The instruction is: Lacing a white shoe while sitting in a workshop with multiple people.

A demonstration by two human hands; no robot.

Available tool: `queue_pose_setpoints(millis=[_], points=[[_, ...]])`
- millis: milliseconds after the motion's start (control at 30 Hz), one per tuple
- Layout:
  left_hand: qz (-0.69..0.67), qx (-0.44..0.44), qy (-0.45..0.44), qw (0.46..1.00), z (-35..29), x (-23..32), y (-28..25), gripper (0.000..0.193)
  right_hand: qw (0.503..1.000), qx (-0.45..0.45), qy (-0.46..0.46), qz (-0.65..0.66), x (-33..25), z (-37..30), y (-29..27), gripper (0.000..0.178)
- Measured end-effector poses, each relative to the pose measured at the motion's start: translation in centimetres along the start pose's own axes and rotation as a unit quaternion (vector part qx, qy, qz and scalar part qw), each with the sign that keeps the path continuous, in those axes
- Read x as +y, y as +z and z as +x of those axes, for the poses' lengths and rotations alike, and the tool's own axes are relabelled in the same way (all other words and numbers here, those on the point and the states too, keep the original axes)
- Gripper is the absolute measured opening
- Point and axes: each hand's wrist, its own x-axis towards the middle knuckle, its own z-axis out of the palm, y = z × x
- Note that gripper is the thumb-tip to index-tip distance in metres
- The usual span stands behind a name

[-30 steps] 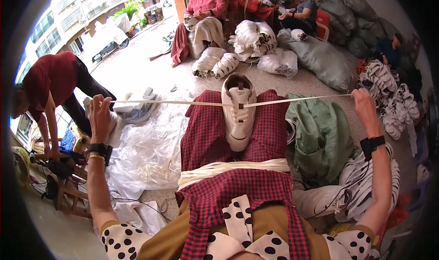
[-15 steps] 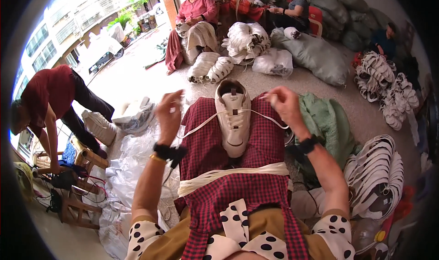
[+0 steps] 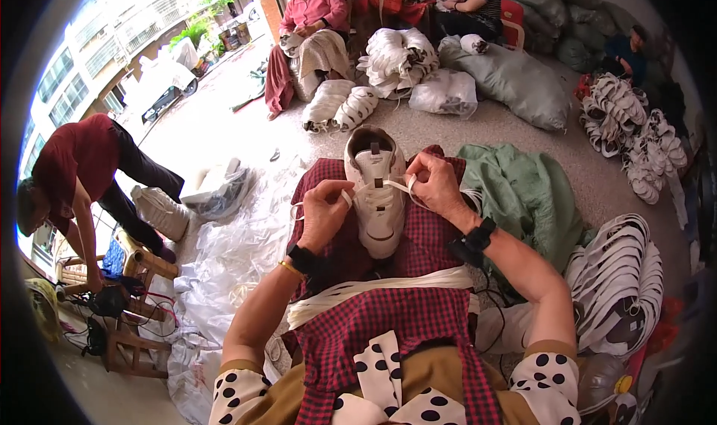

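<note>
A white sneaker (image 3: 379,227) rests on my lap over a red and black checked apron (image 3: 429,238), its toe toward me. My left hand (image 3: 326,210) pinches one end of the white shoelace at the shoe's left side. On the other side, my right hand (image 3: 439,187) pinches the lace's other end close to the eyelets. The lace (image 3: 409,185) curves out of the upper eyelets to both hands. A bundle of loose white laces (image 3: 373,284) lies across my lap, nearer my waist.
Green cloth sacking (image 3: 523,193) and stacked white shoe uppers (image 3: 616,275) lie to my right, clear plastic sheeting (image 3: 224,268) to my left. A person (image 3: 82,156) bends over a bamboo chair (image 3: 142,261). Other people sit behind shoe bundles (image 3: 399,59) and a grey sack (image 3: 511,89).
Both hands have come down and inward, from wide apart with the lace stretched out to close beside the shoe. The lace ends now loop near the eyelets.
</note>
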Motion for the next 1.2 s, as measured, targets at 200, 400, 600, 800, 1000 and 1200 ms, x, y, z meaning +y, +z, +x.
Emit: queue_pose_setpoints(millis=[200,400,600,800,1000,1200], points=[[-0.183,0.061,-0.036,0.980,0.4,-0.6,0.7,0.012,0.999,0.006,-0.038,-0.021,0.3,0.5,0.3,0.011],[-0.174,0.070,-0.034,0.982,0.1,-0.3,1.0,0.011,0.997,0.022,-0.066,-0.030,0.3,0.9,0.6,0.015],[-0.172,0.081,-0.032,0.981,-0.1,-0.3,1.0,0.011,0.997,-0.012,-0.037,-0.059,-0.4,0.7,0.5,0.013],[-0.105,0.085,0.020,0.991,-0.1,-0.1,1.2,0.009,0.989,-0.013,-0.090,-0.119,0.2,1.9,2.4,0.013],[-0.142,0.109,-0.012,0.984,0.1,0.3,1.5,0.008,0.992,-0.106,0.071,0.014,1.6,3.1,1.0,0.015],[-0.114,0.130,0.010,0.985,0.8,-0.4,1.6,0.010,0.986,-0.132,0.088,0.054,1.4,3.0,0.8,0.015]])
